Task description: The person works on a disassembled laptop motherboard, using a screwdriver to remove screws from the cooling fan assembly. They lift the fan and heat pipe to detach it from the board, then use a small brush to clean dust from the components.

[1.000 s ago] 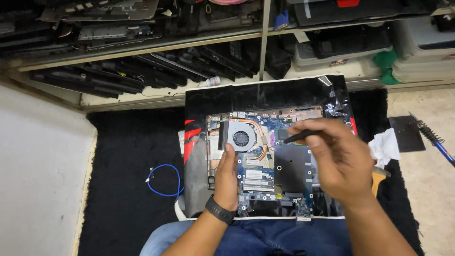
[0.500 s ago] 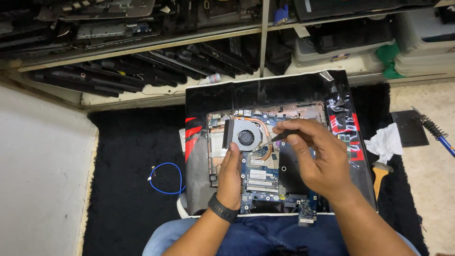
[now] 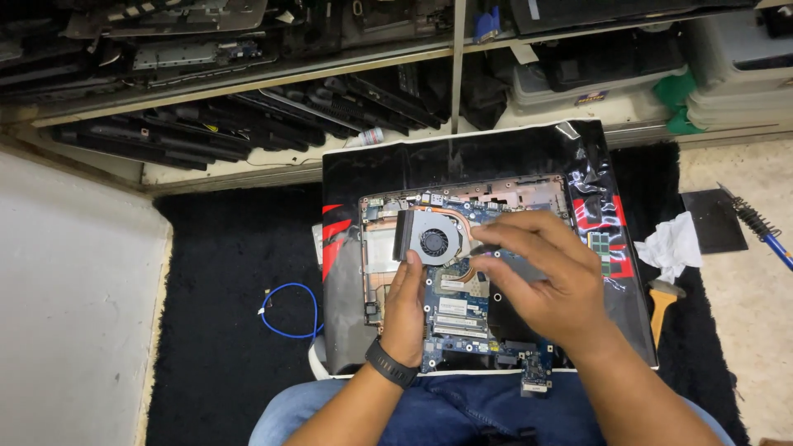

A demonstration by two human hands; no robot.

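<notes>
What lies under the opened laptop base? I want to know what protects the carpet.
The opened laptop base lies on a glossy black mat with red markings, spread over black carpet. What lies beneath the mat is covered.

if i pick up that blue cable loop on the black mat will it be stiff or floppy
Probably floppy: the blue cable is thin and lies in a loose curl. Likely light, given how slender it is. It seems unlikely to roll, since it lies flat on the fuzzy black mat.

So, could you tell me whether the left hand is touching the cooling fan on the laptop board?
Touching. The head view shows the left hand lying on the board with its fingertips pressed against the lower edge of the cooling fan, with no gap between them.
</notes>
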